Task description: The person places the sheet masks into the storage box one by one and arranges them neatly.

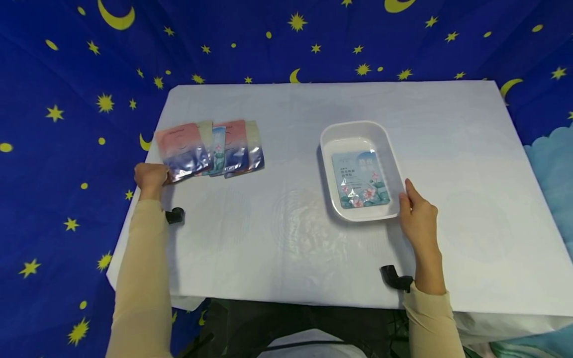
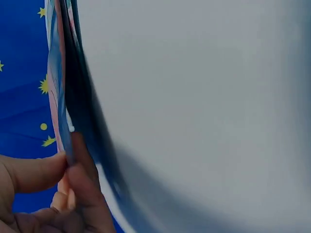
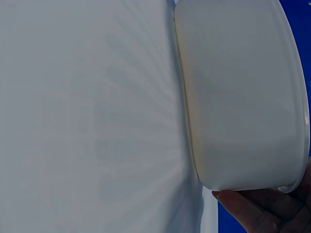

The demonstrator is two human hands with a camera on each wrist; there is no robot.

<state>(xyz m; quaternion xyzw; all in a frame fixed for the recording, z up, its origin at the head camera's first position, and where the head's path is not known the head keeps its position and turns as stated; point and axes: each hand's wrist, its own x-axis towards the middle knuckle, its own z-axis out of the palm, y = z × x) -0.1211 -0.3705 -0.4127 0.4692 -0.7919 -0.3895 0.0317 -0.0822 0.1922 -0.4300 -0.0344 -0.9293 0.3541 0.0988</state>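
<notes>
At the left of the table, my left hand (image 1: 150, 176) pinches the lower left corner of a pink-and-blue face mask packet (image 1: 181, 144). In the left wrist view, that packet (image 2: 54, 77) is edge-on between thumb and fingers (image 2: 41, 172). Several more packets (image 1: 235, 149) lie fanned and overlapping to its right, in pink, pale green and light blue. My right hand (image 1: 419, 214) grips the near right corner of a white plastic tray (image 1: 390, 149), thumb at the rim. A light-blue face mask packet (image 1: 358, 181) with pink flowers lies flat in the tray.
A white cloth (image 1: 286, 238) covers the table. Black curved wrist pieces stick out beside the left wrist (image 1: 175, 215) and the right wrist (image 1: 396, 278). Behind and at the left hangs a blue curtain (image 1: 250, 30) with yellow stars and moons.
</notes>
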